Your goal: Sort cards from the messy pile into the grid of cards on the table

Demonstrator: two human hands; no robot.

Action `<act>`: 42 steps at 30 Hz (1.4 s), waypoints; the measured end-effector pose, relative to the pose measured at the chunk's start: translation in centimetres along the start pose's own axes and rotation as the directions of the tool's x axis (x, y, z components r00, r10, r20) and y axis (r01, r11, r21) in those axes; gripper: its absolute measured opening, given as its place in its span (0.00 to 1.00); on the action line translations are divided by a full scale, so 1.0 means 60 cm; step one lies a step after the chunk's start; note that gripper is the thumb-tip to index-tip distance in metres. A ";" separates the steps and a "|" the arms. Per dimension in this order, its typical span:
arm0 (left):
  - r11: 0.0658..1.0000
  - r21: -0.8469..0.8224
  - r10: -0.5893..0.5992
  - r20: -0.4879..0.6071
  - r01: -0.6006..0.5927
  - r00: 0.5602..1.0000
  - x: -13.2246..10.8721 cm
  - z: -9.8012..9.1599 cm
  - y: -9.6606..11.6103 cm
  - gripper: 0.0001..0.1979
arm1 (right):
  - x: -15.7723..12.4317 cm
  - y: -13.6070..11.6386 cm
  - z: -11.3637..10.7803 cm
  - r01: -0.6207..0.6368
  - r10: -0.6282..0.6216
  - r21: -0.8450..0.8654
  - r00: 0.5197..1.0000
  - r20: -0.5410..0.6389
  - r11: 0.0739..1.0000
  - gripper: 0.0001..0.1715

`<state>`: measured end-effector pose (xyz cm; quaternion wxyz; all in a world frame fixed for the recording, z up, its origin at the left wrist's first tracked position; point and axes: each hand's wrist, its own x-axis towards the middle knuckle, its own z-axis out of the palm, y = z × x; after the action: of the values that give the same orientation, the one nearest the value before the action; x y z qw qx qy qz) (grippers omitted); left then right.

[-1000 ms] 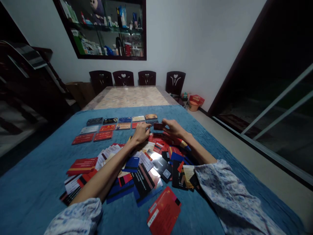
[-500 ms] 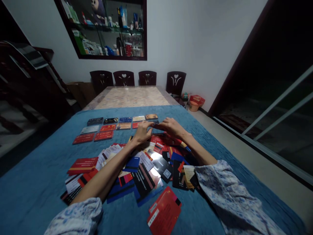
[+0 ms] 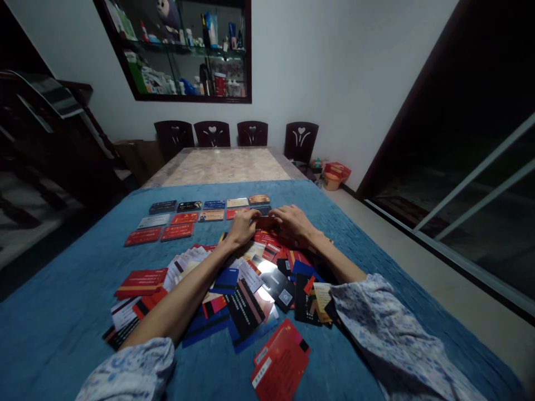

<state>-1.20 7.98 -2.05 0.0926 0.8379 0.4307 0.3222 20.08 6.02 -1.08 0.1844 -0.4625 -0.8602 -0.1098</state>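
Observation:
My left hand (image 3: 241, 227) and my right hand (image 3: 293, 221) meet over the far side of a loose heap of cards. Between their fingertips they grip a dark reddish card (image 3: 266, 223) by its two ends, tilted on edge; whether it is one card or a small stack I cannot tell. Beneath my arms the heap spreads out, with a black card (image 3: 278, 285), a blue card (image 3: 225, 280) and a white-and-red card (image 3: 273, 249) among it. Just beyond my fingers lie neat rows of cards, including a red card (image 3: 178, 231) and an orange-tan card (image 3: 212, 215).
Two overlapping red cards (image 3: 282, 359) lie near the front edge. More red cards (image 3: 141, 283) sit left of my left forearm. A blue cloth (image 3: 75, 301) covers the near table; a bare marbled tabletop (image 3: 229, 164) and several dark chairs (image 3: 301, 139) are beyond.
My fingers have shifted slightly, and the held card has tipped so its broad dark reddish face now shows between them. The heap and rows look the same.

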 end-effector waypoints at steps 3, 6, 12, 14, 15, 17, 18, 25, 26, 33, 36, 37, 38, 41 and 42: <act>1.000 0.028 -0.014 0.001 0.014 1.000 -0.002 0.000 -0.002 0.22 | -0.001 0.002 0.004 -0.029 0.029 0.002 0.999 0.035 1.000 0.19; 0.997 0.068 -0.020 0.028 0.018 0.999 -0.004 0.000 -0.002 0.23 | 0.000 0.001 0.006 -0.048 0.047 0.009 0.997 0.066 0.999 0.22; 0.989 0.151 -0.030 0.106 0.013 0.994 -0.007 -0.002 0.005 0.22 | -0.002 0.001 0.016 -0.088 0.083 0.039 0.991 0.109 0.995 0.29; 0.987 0.157 -0.042 0.127 0.022 0.991 -0.008 -0.002 0.006 0.22 | -0.002 0.002 0.020 -0.096 0.088 0.058 0.989 0.117 0.994 0.31; 0.988 0.155 -0.050 0.132 0.030 0.990 -0.008 -0.001 0.006 0.22 | -0.002 0.002 0.023 -0.094 0.086 0.070 0.990 0.114 0.993 0.31; 0.989 0.144 -0.060 0.129 0.041 0.990 -0.008 0.001 0.005 0.22 | -0.002 0.005 0.028 -0.081 0.072 0.098 0.993 0.096 0.992 0.31; 0.989 0.139 -0.060 0.124 0.043 0.991 -0.007 0.002 0.005 0.22 | -0.001 0.007 0.031 -0.069 0.060 0.117 0.995 0.083 0.991 0.31; 0.991 0.128 -0.054 0.113 0.040 0.992 -0.005 0.000 0.003 0.24 | 0.004 0.018 0.041 -0.008 0.001 0.212 0.999 0.032 0.977 0.31; 0.991 0.125 -0.054 0.116 0.039 0.992 -0.005 -0.001 0.004 0.25 | 0.005 0.019 0.041 -0.002 -0.004 0.213 1.000 0.028 0.977 0.32; 0.985 0.171 -0.058 0.142 0.033 0.988 -0.004 0.001 0.005 0.28 | 0.004 0.014 0.026 -0.020 0.009 0.150 0.997 0.075 0.988 0.35; 0.981 0.190 -0.057 0.154 0.027 0.986 -0.004 0.001 0.005 0.26 | 0.002 0.007 0.015 -0.044 0.036 0.058 0.991 0.130 0.997 0.32; 0.981 0.191 -0.056 0.158 0.025 0.986 -0.004 0.000 0.005 0.24 | 0.002 0.005 0.012 -0.049 0.044 0.033 0.989 0.140 0.998 0.31; 0.981 0.190 -0.056 0.162 0.024 0.985 -0.004 -0.002 0.006 0.22 | 0.003 0.003 0.010 -0.053 0.050 0.013 0.988 0.146 0.999 0.30; 0.979 0.200 -0.068 0.187 0.029 0.980 -0.002 -0.010 0.011 0.18 | 0.006 0.000 0.007 -0.057 0.056 -0.001 0.986 0.159 0.998 0.27; 0.976 0.214 -0.078 0.201 0.034 0.977 -0.001 -0.014 0.013 0.18 | 0.008 0.001 0.007 -0.059 0.056 0.012 0.985 0.164 0.998 0.26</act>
<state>-1.22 7.35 -1.07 0.0575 0.8596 0.4735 0.1830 19.77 6.55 -1.29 0.1200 -0.4932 -0.8596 -0.0590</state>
